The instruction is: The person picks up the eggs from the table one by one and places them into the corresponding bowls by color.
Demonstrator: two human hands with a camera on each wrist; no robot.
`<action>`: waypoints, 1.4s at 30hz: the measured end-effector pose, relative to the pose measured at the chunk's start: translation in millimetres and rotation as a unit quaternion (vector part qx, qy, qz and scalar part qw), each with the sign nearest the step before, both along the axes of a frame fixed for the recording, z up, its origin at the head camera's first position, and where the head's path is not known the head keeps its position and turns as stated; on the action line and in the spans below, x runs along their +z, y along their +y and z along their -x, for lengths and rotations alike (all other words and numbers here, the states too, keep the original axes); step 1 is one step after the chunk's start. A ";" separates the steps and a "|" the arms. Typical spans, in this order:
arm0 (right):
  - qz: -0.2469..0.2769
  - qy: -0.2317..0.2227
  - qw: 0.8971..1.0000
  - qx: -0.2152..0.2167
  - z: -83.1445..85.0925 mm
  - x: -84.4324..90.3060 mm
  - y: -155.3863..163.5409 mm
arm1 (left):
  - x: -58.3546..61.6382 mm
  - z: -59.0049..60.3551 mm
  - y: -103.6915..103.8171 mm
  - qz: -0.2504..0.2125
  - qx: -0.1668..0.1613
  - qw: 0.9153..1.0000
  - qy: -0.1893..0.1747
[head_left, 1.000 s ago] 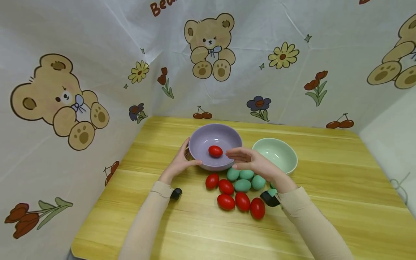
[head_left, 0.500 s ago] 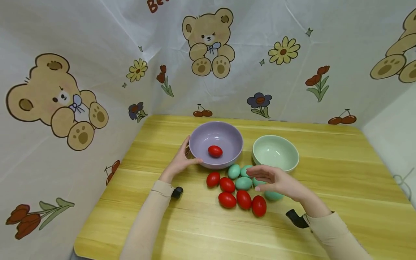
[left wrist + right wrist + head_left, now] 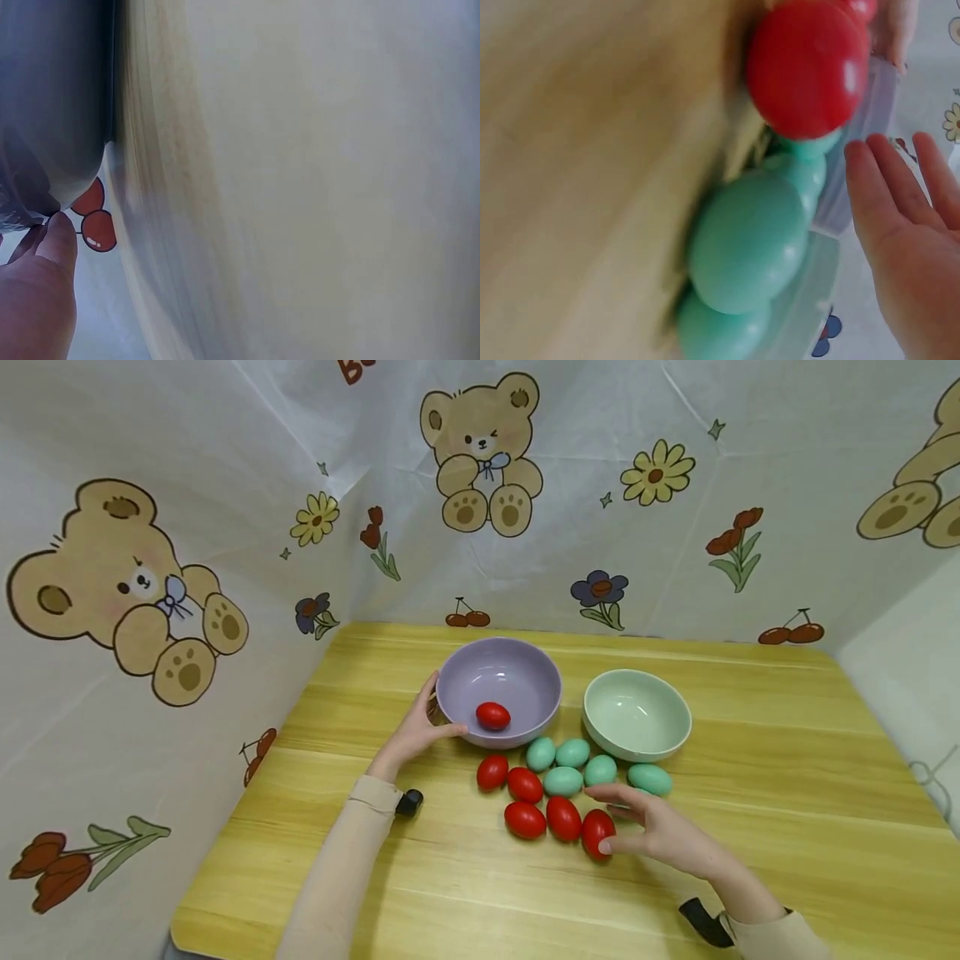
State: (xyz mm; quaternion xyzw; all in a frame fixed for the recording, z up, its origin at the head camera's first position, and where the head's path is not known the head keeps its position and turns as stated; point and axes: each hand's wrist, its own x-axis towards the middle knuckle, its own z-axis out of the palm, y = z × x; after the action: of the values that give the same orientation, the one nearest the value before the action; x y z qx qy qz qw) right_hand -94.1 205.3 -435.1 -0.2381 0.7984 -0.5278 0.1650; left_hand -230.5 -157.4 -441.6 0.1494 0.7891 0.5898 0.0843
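My left hand holds the side of a purple bowl, thumb at the front rim and fingers on the left wall. In the left wrist view, fingertips meet the bowl's dark underside. One red egg lies inside the bowl. My right hand hovers with fingers spread beside the rightmost red egg on the table, and its thumb overlaps that egg in the head view. The right wrist view shows straight fingers apart from a near red egg.
Several more red eggs lie left of the right hand. Behind them sit several green eggs, one green egg farther right. A pale green bowl stands behind these on the wooden table. A bear-print sheet hangs behind.
My right hand has moved from over the purple bowl to the right and toward me, down to the rightmost red egg. The egg in the bowl has rolled slightly forward. The left hand stays.
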 end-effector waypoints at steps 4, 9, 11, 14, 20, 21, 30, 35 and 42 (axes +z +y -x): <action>-0.007 0.005 0.999 -0.036 -9.6 -8.4 -1.5 | -1.9 1.9 -0.7 0.003 -0.003 1.000 -0.003; 0.006 0.008 0.998 -0.060 -19.0 -18.0 -5.0 | -14.2 8.3 -3.5 -0.004 0.001 1.000 0.000; 0.007 0.017 0.998 -0.065 -21.2 -20.6 -6.9 | -21.5 11.8 -4.6 -0.004 0.007 1.000 0.004; -0.001 0.034 0.997 -0.073 -23.4 -24.2 -9.4 | -32.1 16.7 -5.1 -0.002 0.014 1.000 0.007; -0.015 0.065 0.996 -0.067 -24.7 -29.5 -12.9 | -32.2 16.0 -4.9 0.002 0.018 1.000 0.009; -0.017 0.066 0.996 -0.064 -24.5 -29.9 -13.4 | -30.3 15.1 -4.9 0.000 0.016 1.000 0.007; -0.036 0.035 0.996 -0.077 -22.4 -32.3 -16.3 | -3.6 2.6 -0.8 -0.005 -0.004 1.000 0.005; -0.056 0.020 0.994 -0.092 -22.2 -33.1 -16.5 | 0.0 0.2 -0.2 -0.004 -0.003 1.000 0.008; -0.068 0.020 0.993 -0.093 -22.5 -34.6 -16.0 | -1.0 -0.2 -0.6 -0.006 -0.002 1.000 0.005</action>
State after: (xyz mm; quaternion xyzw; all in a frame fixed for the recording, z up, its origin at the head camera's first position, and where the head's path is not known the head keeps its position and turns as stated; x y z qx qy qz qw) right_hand -71.5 189.2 -469.7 -0.1617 0.8544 -0.4801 0.1156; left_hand -230.2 -158.0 -442.7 0.1540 0.7857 0.5936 0.0809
